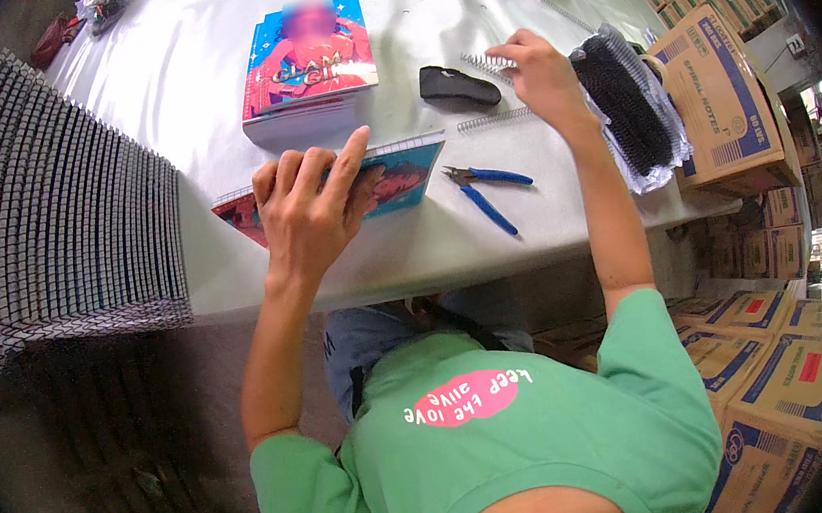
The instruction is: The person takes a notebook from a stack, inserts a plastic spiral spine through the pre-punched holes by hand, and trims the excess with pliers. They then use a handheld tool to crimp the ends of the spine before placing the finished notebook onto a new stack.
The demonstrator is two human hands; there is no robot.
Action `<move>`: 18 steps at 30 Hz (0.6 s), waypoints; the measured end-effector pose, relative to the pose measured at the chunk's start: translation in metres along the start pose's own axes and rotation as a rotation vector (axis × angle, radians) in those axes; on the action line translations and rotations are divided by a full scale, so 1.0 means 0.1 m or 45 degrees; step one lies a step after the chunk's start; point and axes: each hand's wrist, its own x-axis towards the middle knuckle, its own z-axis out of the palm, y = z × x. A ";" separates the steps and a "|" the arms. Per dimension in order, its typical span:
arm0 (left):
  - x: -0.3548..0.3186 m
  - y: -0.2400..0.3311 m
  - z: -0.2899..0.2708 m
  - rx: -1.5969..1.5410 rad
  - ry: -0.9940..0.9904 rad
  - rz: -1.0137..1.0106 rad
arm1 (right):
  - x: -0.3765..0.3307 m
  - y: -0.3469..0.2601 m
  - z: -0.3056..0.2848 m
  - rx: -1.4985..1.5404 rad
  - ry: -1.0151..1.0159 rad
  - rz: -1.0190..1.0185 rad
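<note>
My left hand (314,192) is closed on a notebook (408,179) with a blue and red illustrated cover, standing on edge with its punched page edge up. My right hand (542,77) pinches one end of a thin metal spiral coil (486,65) above the table. A second spiral coil (495,119) lies just below it, partly behind my right wrist. Wire cutters (483,181) with blue handles lie spread on the white cloth between my arms. Left of the coils is a dark, rounded oblong object (458,86), its kind unclear.
A pile of unbound illustrated notebooks (306,67) stands beyond my left hand. At far left rises a tall stack of spiral-bound notebooks (55,204). To the right lie a bundle of black coils (623,99) in plastic and a cardboard box (721,104). More cartons (773,369) stand below.
</note>
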 end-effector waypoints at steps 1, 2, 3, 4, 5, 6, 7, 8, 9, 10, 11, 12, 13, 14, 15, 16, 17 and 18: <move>-0.01 0.01 0.00 0.001 -0.005 -0.004 | -0.05 -0.02 -0.05 0.343 -0.054 0.178; -0.04 0.00 -0.01 0.013 -0.012 -0.014 | -0.08 -0.21 -0.23 0.693 -0.112 0.348; -0.05 0.00 -0.03 0.022 -0.016 -0.020 | -0.17 -0.40 -0.35 1.039 -0.170 0.523; -0.06 0.01 -0.03 0.044 0.007 -0.024 | -0.32 -0.56 -0.34 1.279 -0.192 0.567; -0.08 0.02 -0.02 0.063 0.033 -0.028 | -0.50 -0.75 -0.25 1.404 -0.268 0.501; -0.08 0.04 -0.02 0.068 0.060 -0.025 | -0.69 -0.94 -0.21 1.518 -0.342 0.448; -0.07 0.05 0.01 0.058 0.065 -0.021 | -0.79 -1.10 -0.19 1.577 -0.375 0.424; -0.05 0.05 -0.01 0.056 0.065 -0.016 | -0.88 -1.26 -0.20 1.641 -0.411 0.396; -0.05 0.06 -0.01 0.065 0.059 -0.014 | -0.89 -1.40 -0.25 1.774 -0.355 0.492; -0.06 0.06 -0.01 0.077 0.036 -0.018 | -0.89 -1.48 -0.27 1.905 -0.297 0.588; -0.05 0.07 -0.01 0.090 0.024 -0.022 | -0.89 -1.49 -0.29 1.833 -0.374 0.530; -0.05 0.07 -0.01 0.102 0.012 -0.027 | -0.89 -1.50 -0.30 1.758 -0.450 0.473; -0.04 0.08 -0.03 0.075 -0.011 -0.025 | -0.88 -1.51 -0.32 1.682 -0.525 0.416; -0.05 0.07 -0.06 0.058 -0.028 -0.032 | -0.85 -1.47 -0.38 1.790 -0.565 0.432; -0.07 0.06 -0.08 0.034 -0.046 -0.039 | -0.83 -1.37 -0.38 1.855 -0.509 0.485; -0.08 0.03 -0.09 -0.001 -0.014 -0.016 | -0.80 -1.23 -0.37 1.919 -0.453 0.537; -0.09 0.00 -0.10 -0.046 0.019 0.011 | -0.79 -1.11 -0.40 1.976 -0.389 0.597; -0.13 -0.03 -0.11 -0.078 0.040 0.027 | -0.79 -1.04 -0.46 1.933 -0.363 0.550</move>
